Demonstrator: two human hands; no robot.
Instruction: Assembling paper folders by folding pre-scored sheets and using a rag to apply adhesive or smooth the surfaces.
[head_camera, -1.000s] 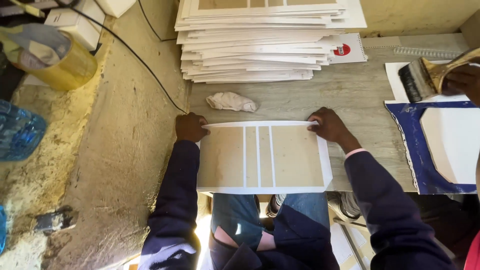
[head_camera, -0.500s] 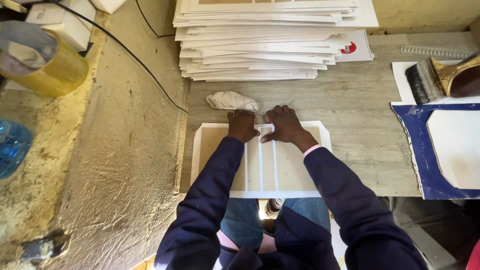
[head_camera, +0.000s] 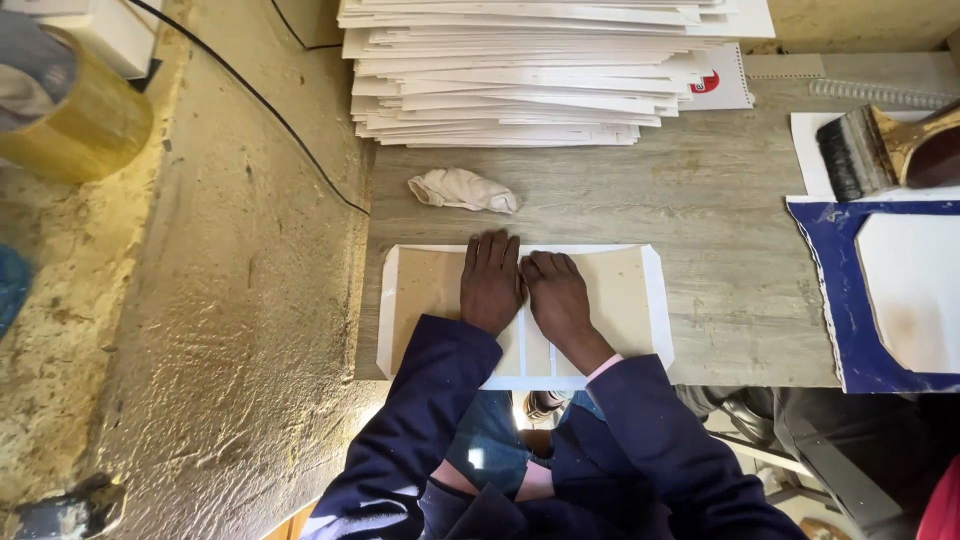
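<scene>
While the flat cardboard sheet (head_camera: 620, 295) lies at the near edge of the table (head_camera: 700, 200), both hands are pressed down on its middle. The left hand (head_camera: 490, 285) is flat, palm down, fingers (head_camera: 488, 255) straight and close together, tips at the sheet's far edge. The right hand (head_camera: 558, 300) sits just beside it, touching it, fingers (head_camera: 550, 268) slightly curled and also together, gripping nothing, only pushing on the board. The sheet itself is tan in the middle with a white border all round, and pale stripes run across it under the wrists; its near edge hangs a little over the table's edge. Just beyond the hands lies a crumpled white cloth (head_camera: 463, 189). Farther back stands a tall stack of white sheets (head_camera: 530, 70). Off to the right, a wide brush (head_camera: 880, 150) rests near a blue sheet (head_camera: 840, 290).
</scene>
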